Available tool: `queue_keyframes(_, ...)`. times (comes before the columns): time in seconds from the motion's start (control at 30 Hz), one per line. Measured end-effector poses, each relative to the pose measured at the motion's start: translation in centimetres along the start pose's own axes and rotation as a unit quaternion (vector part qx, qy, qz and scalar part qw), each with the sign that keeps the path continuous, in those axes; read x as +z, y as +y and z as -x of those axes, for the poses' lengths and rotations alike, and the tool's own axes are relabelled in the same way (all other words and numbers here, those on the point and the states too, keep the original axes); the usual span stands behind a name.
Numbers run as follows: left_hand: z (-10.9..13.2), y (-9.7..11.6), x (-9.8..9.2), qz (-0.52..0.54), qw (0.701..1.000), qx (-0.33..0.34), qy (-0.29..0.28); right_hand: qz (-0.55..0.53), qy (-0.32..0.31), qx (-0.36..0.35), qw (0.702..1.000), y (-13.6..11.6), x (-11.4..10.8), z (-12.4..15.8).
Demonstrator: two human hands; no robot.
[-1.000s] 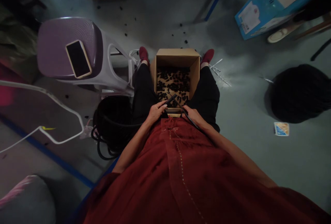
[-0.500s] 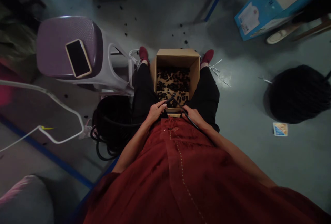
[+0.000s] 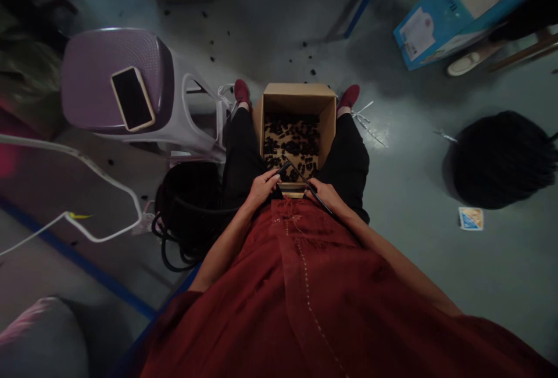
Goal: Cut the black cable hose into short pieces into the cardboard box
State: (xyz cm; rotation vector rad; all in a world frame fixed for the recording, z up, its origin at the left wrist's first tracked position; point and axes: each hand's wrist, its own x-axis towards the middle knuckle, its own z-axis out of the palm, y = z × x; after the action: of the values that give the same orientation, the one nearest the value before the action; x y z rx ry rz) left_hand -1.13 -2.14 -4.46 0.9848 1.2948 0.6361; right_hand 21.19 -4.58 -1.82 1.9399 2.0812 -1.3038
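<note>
My left hand is closed around a black hose, whose end sticks out over the cardboard box. The hose seems to run back under my left forearm to a black coil on the left. In my right hand is a long, slim dark blade-like tool; its exact kind is not clear. Its tip meets or lies very near the hose's end, and its rear part lies along my wrist. Many short black pieces lie on the bottom of the box, which stands between my legs.
A purple-topped stool with a phone on it stands to the left. On the right are a large black coil and a blue carton, with another person's shoe nearby. Small black bits are scattered across the floor.
A small black piece seen by the hose's end earlier is no longer there. The tool's tip has moved slightly left, up to the hose's end. My left hand has barely moved.
</note>
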Motion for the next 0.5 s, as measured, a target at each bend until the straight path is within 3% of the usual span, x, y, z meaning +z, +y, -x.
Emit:
queue_keyframes(0.23, 0.2, 0.4, -0.2, 0.001, 1.000, 0.011, -0.001, -0.060, -0.023, 0.000, 0.998, -0.2, -1.0, 0.8)
queue_keyframes(0.5, 0.4, 0.4, -0.3, 0.050, 0.998, 0.012, 0.041, -0.066, -0.063, 0.007, 0.996, -0.8, -2.2, 2.0)
